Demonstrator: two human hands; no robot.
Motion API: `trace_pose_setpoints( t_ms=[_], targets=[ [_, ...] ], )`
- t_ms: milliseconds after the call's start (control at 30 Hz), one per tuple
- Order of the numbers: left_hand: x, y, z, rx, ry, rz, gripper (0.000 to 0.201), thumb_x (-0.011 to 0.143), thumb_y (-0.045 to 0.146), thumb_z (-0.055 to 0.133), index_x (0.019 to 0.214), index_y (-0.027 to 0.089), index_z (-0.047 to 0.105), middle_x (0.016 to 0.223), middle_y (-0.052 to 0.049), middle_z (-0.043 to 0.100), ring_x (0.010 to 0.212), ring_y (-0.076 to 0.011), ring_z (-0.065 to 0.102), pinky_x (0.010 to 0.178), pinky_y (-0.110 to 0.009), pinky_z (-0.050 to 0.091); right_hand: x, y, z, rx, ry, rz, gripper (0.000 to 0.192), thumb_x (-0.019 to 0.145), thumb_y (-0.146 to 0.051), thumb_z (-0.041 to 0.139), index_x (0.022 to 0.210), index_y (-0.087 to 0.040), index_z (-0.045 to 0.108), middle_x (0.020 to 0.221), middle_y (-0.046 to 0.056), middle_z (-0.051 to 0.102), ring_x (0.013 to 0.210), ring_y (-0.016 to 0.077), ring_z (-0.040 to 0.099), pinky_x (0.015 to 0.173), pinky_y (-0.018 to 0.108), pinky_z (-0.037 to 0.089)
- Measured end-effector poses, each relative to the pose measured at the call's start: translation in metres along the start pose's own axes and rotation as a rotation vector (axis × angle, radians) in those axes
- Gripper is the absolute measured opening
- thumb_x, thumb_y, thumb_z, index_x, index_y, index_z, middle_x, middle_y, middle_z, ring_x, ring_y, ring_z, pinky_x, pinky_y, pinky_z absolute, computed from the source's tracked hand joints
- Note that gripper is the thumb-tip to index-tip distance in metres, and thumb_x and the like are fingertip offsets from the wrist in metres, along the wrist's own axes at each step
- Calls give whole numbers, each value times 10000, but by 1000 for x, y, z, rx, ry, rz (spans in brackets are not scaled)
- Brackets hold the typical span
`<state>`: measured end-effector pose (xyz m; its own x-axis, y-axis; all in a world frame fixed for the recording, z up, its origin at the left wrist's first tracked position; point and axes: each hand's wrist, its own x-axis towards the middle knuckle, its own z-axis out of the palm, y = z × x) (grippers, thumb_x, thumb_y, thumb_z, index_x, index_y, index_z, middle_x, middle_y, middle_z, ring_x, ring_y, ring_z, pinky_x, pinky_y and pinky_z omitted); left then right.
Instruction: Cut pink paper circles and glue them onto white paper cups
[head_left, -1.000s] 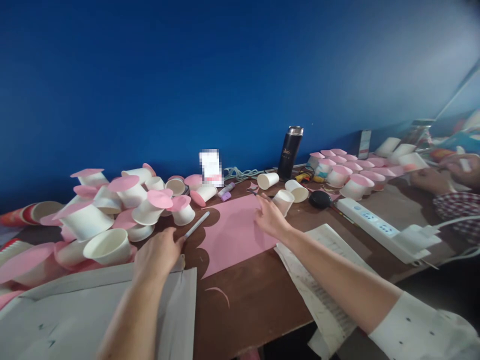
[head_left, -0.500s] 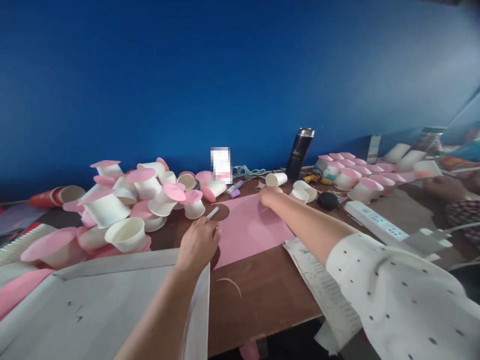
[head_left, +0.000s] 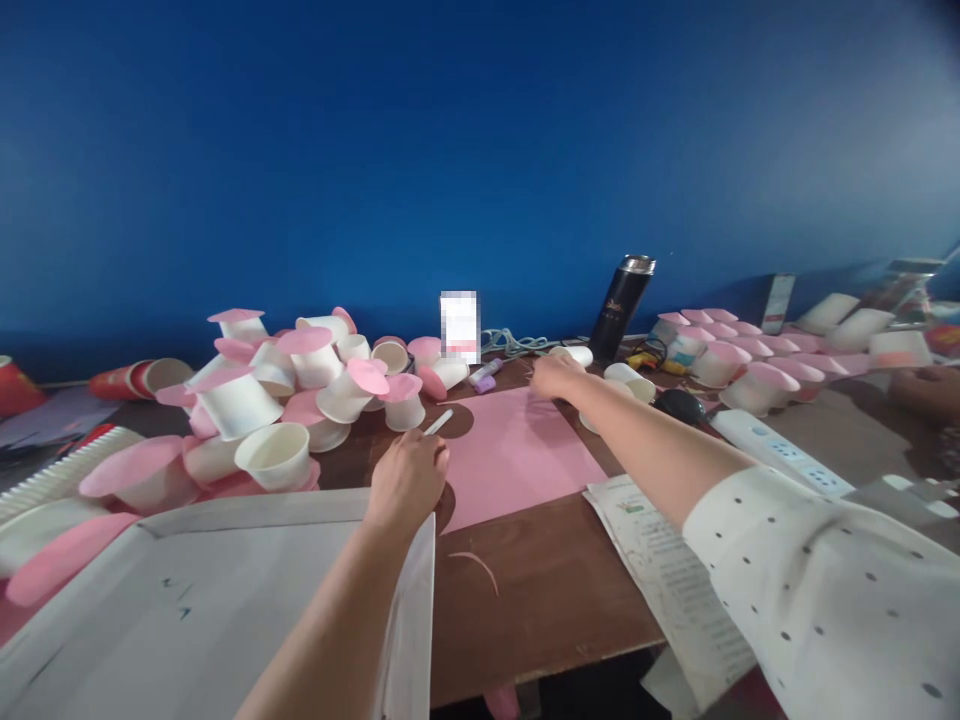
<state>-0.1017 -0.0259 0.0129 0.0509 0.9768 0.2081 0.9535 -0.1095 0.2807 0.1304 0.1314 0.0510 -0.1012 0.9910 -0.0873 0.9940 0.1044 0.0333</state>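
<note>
My left hand [head_left: 409, 470] is curled, its fingers bent around the lower end of a slim white pen-like stick [head_left: 439, 422]. It rests at the left edge of a flat pink paper sheet [head_left: 510, 460] on the brown table. My right hand [head_left: 556, 376] reaches across to the sheet's far edge, just in front of a white paper cup [head_left: 577, 355] lying on its side. Its fingers are bent and blurred, so what they hold, if anything, does not show. More white cups [head_left: 628, 382] lie to the right of that hand.
White cups with pink paper discs [head_left: 259, 405] pile up on the left, behind a white box lid [head_left: 247, 600]. A black flask [head_left: 621, 308], power strip [head_left: 780, 455] and printed sheets [head_left: 667, 580] lie right. Another person's hand [head_left: 926, 388] shows at the far right.
The view has shifted slightly, so most things appear farther right. My right hand has moved a little away from me, closer to the lying cup. My left hand stays by the sheet's left edge.
</note>
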Motion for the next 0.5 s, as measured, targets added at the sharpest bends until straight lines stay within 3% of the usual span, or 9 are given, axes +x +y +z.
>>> trace_pose_setpoints(
  t_ms=[167, 333, 500],
  targets=[
    [0, -5, 2, -4, -1, 12, 257, 879, 284, 442, 905, 228, 691, 940, -59, 651, 892, -223, 610, 745, -309, 429, -2, -9, -6, 38, -86, -5, 309, 838, -330, 606, 1025, -100, 694, 1037, 187, 689, 953, 290, 659, 766, 316, 492],
    [2, -6, 1, -28, -32, -26, 274, 889, 306, 432, 939, 234, 691, 999, -69, 662, 914, -224, 618, 726, -302, 433, -11, -15, 3, 55, -104, 4, 466, 796, -441, 584, 1132, -130, 666, 1122, 174, 680, 1001, 311, 647, 738, 326, 500],
    [2, -5, -1, -3, -17, -45, 289, 900, 310, 415, 927, 227, 690, 1005, -72, 673, 909, -220, 618, 726, -291, 442, -8, -16, 5, 36, -137, 42, 522, 717, -347, 693, 1170, -94, 642, 1171, 203, 645, 1043, 339, 624, 757, 354, 518]
  ],
)
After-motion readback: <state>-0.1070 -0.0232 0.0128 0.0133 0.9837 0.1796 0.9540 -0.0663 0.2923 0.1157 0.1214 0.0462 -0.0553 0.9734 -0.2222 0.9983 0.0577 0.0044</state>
